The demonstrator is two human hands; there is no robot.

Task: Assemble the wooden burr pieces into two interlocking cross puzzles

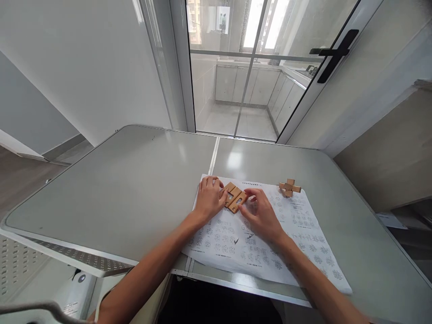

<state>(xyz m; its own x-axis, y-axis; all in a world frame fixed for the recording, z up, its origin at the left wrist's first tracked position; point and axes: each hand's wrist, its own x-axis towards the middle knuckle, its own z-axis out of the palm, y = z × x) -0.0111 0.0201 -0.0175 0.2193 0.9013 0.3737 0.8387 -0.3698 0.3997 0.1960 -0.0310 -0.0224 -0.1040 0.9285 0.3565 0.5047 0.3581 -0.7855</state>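
Flat notched wooden puzzle pieces (232,205) lie side by side on a printed instruction sheet (224,265), with small dark marks on their faces. My left hand (209,198) grips them from the left, its thumb on the near piece and its fingers curled at the far edge. On the right, my right hand (261,213) pinches the outer piece between thumb and fingers. The fingers partly cover the pieces, so their exact number cannot be made out. An assembled cross-shaped wooden puzzle (289,187) stands apart at the sheet's far right corner.
The grey folding table (135,189) has a seam (214,155) running across it under the sheet. Behind its far edge stands a glass door with a black handle (334,55). A white perforated chair (25,265) is at the lower left.
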